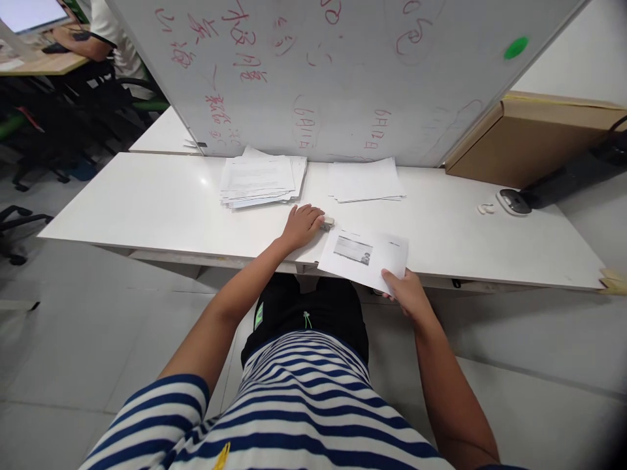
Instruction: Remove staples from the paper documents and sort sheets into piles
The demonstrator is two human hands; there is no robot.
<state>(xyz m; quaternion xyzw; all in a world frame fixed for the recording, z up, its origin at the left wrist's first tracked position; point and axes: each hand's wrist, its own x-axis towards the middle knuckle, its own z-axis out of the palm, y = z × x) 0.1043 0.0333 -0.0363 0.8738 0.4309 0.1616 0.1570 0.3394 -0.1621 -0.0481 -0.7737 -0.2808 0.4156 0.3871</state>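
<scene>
My left hand (302,224) rests on the white table (147,202) with its fingers closed over a small grey stapler (327,224), whose end touches the corner of a printed sheet. My right hand (404,292) pinches the near corner of that printed sheet (365,256), which bears a dark photo and overhangs the table's front edge. Behind my left hand lies a fanned stack of printed papers (262,181). A second, smaller stack of papers (365,181) lies to its right.
A whiteboard (343,72) with red writing and a green magnet (516,47) leans along the table's back. A cardboard box (533,140) stands at the right, with a computer mouse (513,201) and small white earbuds (485,208) beside it. Another person sits at a desk far left.
</scene>
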